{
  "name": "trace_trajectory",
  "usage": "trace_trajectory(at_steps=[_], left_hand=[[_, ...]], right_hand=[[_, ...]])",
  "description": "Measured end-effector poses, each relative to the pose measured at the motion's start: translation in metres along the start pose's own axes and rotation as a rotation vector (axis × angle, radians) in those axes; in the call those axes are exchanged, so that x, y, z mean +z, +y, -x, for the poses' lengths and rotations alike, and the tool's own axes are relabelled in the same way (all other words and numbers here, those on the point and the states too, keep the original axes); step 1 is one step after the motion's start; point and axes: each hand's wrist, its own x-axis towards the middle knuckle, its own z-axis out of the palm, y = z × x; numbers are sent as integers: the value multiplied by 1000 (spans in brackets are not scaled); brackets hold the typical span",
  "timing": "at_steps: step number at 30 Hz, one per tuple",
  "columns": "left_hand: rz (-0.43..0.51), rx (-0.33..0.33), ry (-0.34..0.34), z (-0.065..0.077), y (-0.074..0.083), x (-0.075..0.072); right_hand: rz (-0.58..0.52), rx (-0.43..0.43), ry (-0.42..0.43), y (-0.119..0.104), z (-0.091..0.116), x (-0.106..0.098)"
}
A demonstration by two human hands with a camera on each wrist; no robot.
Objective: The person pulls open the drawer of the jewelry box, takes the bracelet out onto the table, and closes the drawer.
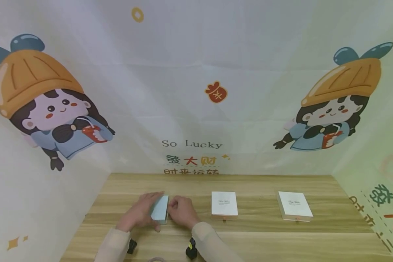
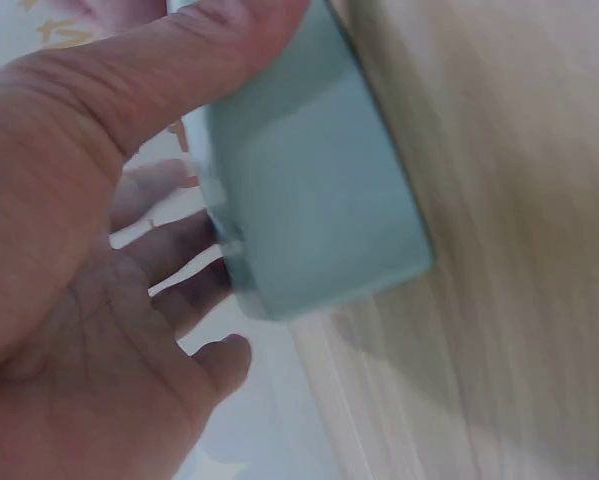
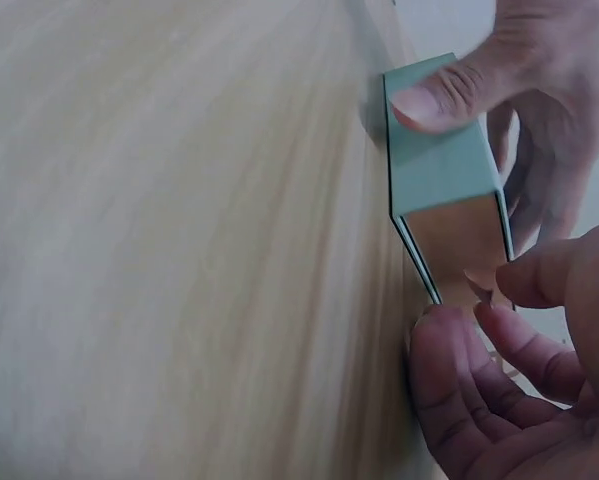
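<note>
A pale blue-green drawer box (image 1: pixel 160 210) stands on the wooden table at the left, its brown inner end (image 3: pixel 457 245) facing the right hand. The left hand (image 1: pixel 141 211) holds the box, with the thumb on one narrow side and the fingers around the other; part of the box is covered by that hand in the head view. At the brown end, the thumb and a finger of the right hand (image 1: pixel 183 211) pinch a small brown pull tab (image 3: pixel 479 287). The other right fingers are bent close to the box's lower edge.
Two white boxes with small print and orange tabs lie on the table: one near the middle (image 1: pixel 224 203), another at the right (image 1: pixel 294 205). Part of a round item (image 1: pixel 157 259) shows at the front edge. Printed cloth hangs around the table (image 1: pixel 265 240).
</note>
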Motion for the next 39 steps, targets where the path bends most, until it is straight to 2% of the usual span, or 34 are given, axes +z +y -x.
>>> trace_trajectory(at_steps=[4, 8, 14, 17, 23, 30, 39], left_hand=[[-9, 41, 37, 5, -4, 0], [42, 20, 88, 14, -5, -1], [116, -100, 171, 30, -8, 2], [165, -170, 202, 36, -8, 5], [330, -300, 265, 48, -4, 7], [382, -353, 343, 55, -1, 12], [389, -449, 370, 56, 4, 21]], right_hand=[[21, -46, -7, 0, 1, -6], [80, -77, 14, -2, 1, -13], [146, -120, 13, -4, 0, -20], [160, -154, -30, -5, -1, -24], [148, -208, -128, -8, -7, -33], [130, -188, -215, -12, -15, -33], [246, -212, -229, -5, -28, -21]])
